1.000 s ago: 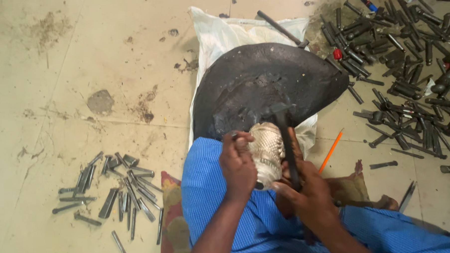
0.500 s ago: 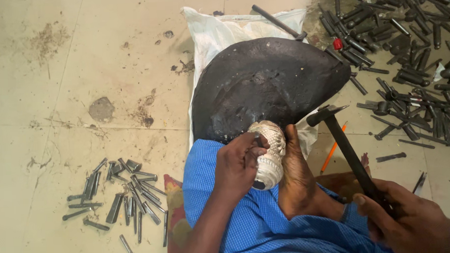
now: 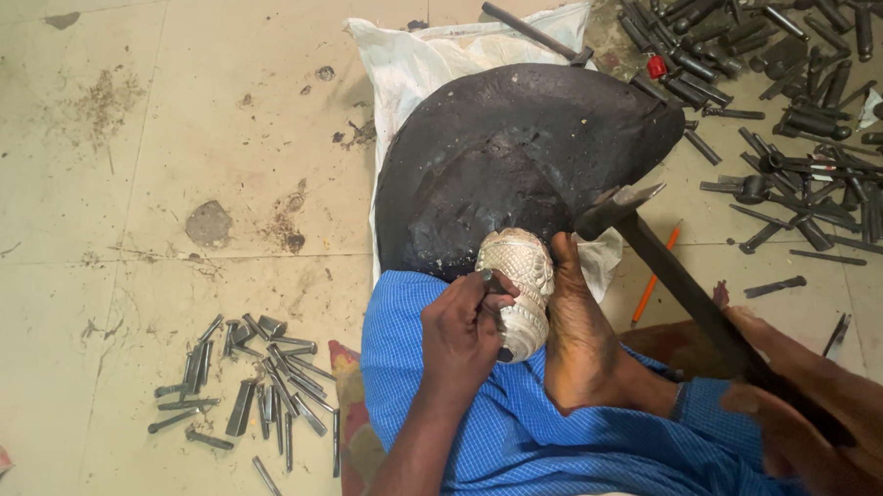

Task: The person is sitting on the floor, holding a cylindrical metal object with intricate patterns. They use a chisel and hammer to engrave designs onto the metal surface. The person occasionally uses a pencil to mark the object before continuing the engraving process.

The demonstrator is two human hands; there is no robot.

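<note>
The left hand (image 3: 464, 335) is curled tight around a small dark metal punch (image 3: 489, 287), its tip pressed against the carved, pale silvery shell-shaped piece (image 3: 523, 274). That piece sits just right of the hand, at the near edge of the big black dome-shaped pitch block (image 3: 517, 157), and a bare foot (image 3: 582, 341) presses against its right side, pinning it. Over on the right, the right hand (image 3: 820, 430) grips the lower end of a long dark hammer handle; the hammer (image 3: 677, 269) is raised, its head hovering just right of the shell piece and clear of the punch. The block rests on a white sack (image 3: 415, 63) spread over the tiled floor (image 3: 117, 191), and the person's blue checked cloth (image 3: 527, 441) covers the lap near the camera. No containers here: the tools lie loose. A small cluster of grey steel punches (image 3: 260, 381) lies on the floor near left, well apart from the left hand. A far bigger heap of dark iron punches and tools (image 3: 799, 118) spreads far right. An orange pencil (image 3: 655, 275) lies on the floor beside the hammer handle.
</note>
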